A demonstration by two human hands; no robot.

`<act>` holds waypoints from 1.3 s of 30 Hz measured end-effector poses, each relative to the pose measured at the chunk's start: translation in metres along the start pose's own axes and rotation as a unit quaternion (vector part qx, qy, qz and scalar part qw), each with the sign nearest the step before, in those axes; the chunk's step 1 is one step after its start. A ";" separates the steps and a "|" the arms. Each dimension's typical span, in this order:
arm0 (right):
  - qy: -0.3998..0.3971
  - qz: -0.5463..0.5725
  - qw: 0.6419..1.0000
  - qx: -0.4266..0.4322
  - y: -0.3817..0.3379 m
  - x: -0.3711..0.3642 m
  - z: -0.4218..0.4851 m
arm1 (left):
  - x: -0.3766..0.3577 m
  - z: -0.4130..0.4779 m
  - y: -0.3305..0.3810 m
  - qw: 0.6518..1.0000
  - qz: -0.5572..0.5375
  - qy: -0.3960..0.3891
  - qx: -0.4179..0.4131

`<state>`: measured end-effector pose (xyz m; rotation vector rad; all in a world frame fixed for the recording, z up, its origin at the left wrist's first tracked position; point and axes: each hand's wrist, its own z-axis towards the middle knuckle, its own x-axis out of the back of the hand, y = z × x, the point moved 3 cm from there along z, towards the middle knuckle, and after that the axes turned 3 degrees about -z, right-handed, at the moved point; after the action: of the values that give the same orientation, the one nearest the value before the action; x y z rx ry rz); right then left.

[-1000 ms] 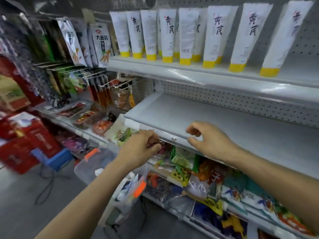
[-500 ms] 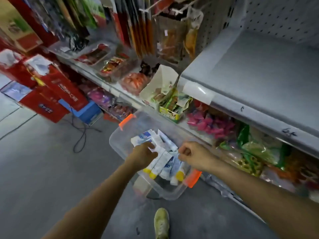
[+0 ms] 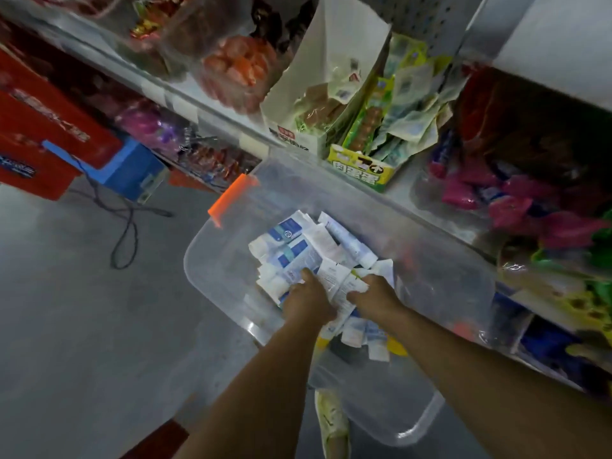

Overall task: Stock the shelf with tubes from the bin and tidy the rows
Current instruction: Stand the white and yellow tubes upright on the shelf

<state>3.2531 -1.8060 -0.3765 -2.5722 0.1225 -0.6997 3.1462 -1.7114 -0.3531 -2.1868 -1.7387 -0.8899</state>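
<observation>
- A shoe (image 3: 332,425) stands on the grey floor.
- The left hand (image 3: 308,304) and right hand (image 3: 376,297) reach into the clear bin (image 3: 215,270), fingers curled round a bunch of tubes (image 3: 334,281).
- More tubes lie heaped in the bin's middle.
- Beyond it, a shelf (image 3: 212,119) holds snack packets (image 3: 397,104).

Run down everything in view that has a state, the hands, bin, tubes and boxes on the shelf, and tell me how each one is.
Left hand, in the bin, gripping tubes.
Right hand, in the bin, gripping tubes.
Tubes, heaped loose in the bin.
Bin, open, no lid on.
White carton, open, flap up.
Green display box, open, packets crammed in.
</observation>
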 end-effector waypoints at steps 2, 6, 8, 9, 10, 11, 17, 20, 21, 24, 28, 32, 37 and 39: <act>0.018 0.035 0.999 -0.001 -0.001 -0.002 0.003 | 0.003 0.005 0.003 1.000 -0.018 0.000 0.000; 0.037 0.049 0.998 0.019 -0.023 0.010 -0.014 | 0.011 -0.002 0.005 0.998 -0.054 -0.015 -0.013; 0.042 0.045 0.997 0.056 -0.033 0.023 -0.029 | 0.013 -0.012 0.004 0.994 -0.109 -0.010 -0.014; 0.044 0.048 0.995 0.069 -0.036 0.031 -0.035 | 0.015 -0.020 0.004 0.988 -0.151 -0.008 -0.019; 0.051 0.051 0.994 0.077 -0.038 0.040 -0.042 | 0.017 -0.026 0.003 0.979 -0.203 -0.011 -0.028; 0.056 0.061 0.994 0.075 -0.041 0.051 -0.050 | 0.020 -0.036 0.005 0.965 -0.257 -0.020 -0.039; 0.082 0.104 0.989 0.070 -0.058 0.110 -0.120 | 0.038 -0.117 0.049 0.919 -0.370 -0.049 -0.126; 0.045 0.189 0.976 0.096 -0.054 0.139 -0.169 | 0.043 -0.157 0.074 0.915 -0.373 -0.002 -0.152; 0.021 0.221 0.970 0.104 -0.048 0.149 -0.188 | 0.044 -0.173 0.083 0.906 -0.392 0.003 -0.159; -0.056 0.231 0.963 0.126 -0.012 0.176 -0.244 | 0.040 -0.226 0.109 0.863 -0.478 0.014 -0.162; -0.133 0.222 0.954 0.151 0.039 0.213 -0.312 | 0.016 -0.300 0.149 0.826 -0.535 0.025 -0.176; -0.102 0.158 0.966 0.177 0.084 0.258 -0.367 | -0.020 -0.363 0.193 0.812 -0.543 0.016 -0.213; -0.043 0.137 0.967 0.212 0.147 0.313 -0.438 | -0.059 -0.444 0.248 0.810 -0.518 0.008 -0.274; -0.013 0.130 0.965 0.227 0.170 0.334 -0.467 | -0.073 -0.476 0.267 0.805 -0.514 -0.006 -0.296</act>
<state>3.3155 -2.2192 0.0527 -2.0774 0.2551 -0.5231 3.2335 -2.0895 0.0375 -1.2772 -3.0026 -1.8254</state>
